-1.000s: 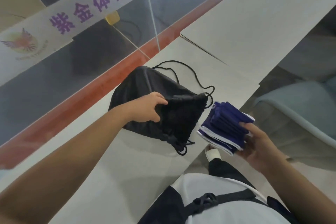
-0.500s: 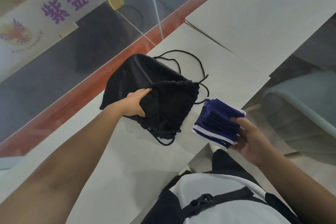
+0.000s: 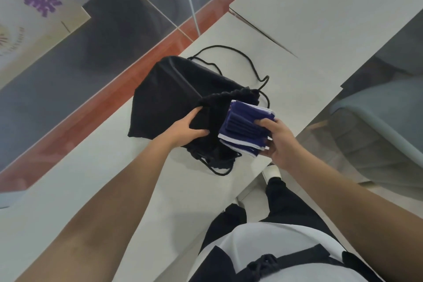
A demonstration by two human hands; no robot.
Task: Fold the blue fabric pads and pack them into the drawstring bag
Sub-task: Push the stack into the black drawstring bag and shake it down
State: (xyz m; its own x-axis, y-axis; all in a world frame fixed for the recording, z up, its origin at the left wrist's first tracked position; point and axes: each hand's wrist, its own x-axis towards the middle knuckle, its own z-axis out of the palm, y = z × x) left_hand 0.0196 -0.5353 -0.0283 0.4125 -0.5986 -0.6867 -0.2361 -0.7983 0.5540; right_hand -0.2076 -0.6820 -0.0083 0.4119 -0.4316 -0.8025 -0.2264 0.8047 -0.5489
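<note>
Matt cloth bag (image 3: 174, 89) (seemingly finely textured)

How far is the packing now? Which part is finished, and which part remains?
Done: the blue pads look folded into one stack. In hand: the right hand grips that stack at the mouth of the black drawstring bag, which lies on the white table; the left hand holds the mouth open. Left: most of the stack is outside, so it must go in fully. The cords lie loose.

The left hand (image 3: 187, 127) gripped the black drawstring bag's (image 3: 174, 96) rim; the right hand (image 3: 280, 141) held folded blue pads (image 3: 242, 128) at its mouth.
</note>
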